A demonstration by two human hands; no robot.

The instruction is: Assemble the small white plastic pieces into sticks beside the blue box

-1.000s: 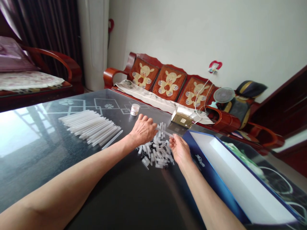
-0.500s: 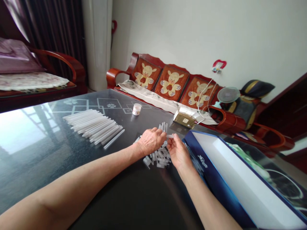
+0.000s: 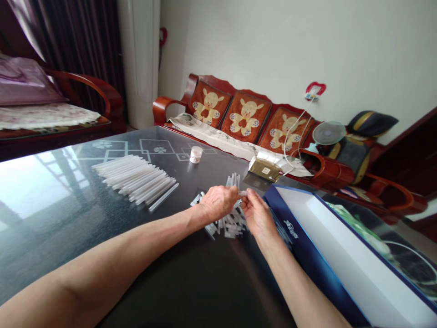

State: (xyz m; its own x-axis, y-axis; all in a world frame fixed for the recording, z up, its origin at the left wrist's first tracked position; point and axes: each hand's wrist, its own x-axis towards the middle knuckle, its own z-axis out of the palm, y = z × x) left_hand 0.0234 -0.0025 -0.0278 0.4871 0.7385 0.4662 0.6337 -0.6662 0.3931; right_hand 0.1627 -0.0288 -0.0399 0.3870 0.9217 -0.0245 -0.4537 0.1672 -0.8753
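Right hand [image 3: 257, 214], fingers [image 3: 251, 197] pinching one clear tube [image 3: 243, 193]; left hand [image 3: 218, 203], fingers curled, tips just beside tube. One loose heap of short tubes [image 3: 232, 225] under both hands; one row of long tubes [image 3: 134, 180] farther left on black tabletop [image 3: 85, 237]; one jar [image 3: 195, 155] beyond.

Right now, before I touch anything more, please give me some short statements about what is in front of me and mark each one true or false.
1. The long translucent plastic sticks lie side by side to the left of the hands. True.
2. The right hand pinches a short clear stick with its fingers. True.
3. The small white jar stands in the middle of the pile of short clear pieces. False: it stands apart, well beyond the pile, which lies under the left hand.
4. The blue box is to the left of the long sticks. False: it is to the right of the right hand.
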